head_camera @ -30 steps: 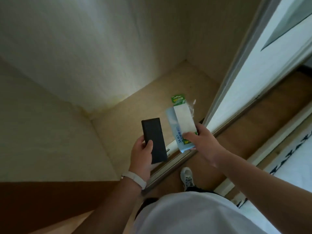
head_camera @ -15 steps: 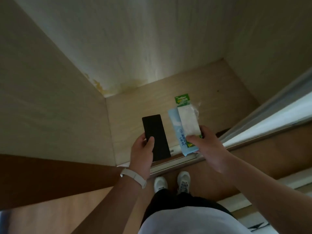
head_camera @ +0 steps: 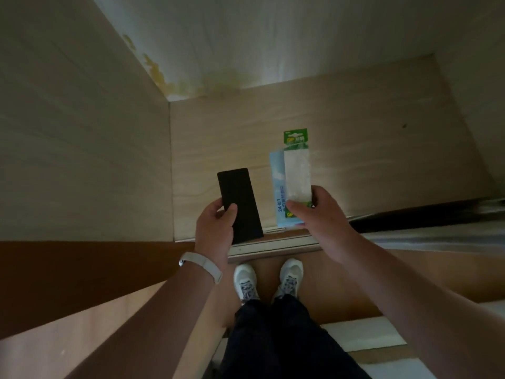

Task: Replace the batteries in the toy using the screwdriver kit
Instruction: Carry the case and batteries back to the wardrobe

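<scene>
Both hands are occupied, raised side by side at waist height as if the person is checking what they have gathered. The left hand (head_camera: 214,229) grips the lower end of a flat black case (head_camera: 239,203), thumb pressed across its face and fingers curled behind, so the case stands up and tilts a little to the left; I take it for the screwdriver kit, though nothing on it confirms that. The right hand (head_camera: 325,218) pinches two thin packs together at their bottom edge, thumb in front: a pale blue printed sleeve (head_camera: 276,181) and, overlapping it on the right, a clear pack with a green header (head_camera: 296,170), most likely the fresh batteries. Fanned like that, each label shows. Case and packs sit near each other without touching. Beyond the fingertips lies the bare wooden floor of an open cupboard (head_camera: 369,149); just beneath the hands runs its sliding track (head_camera: 273,246). No toy is anywhere in sight, so it must be fetched from elsewhere.
</scene>
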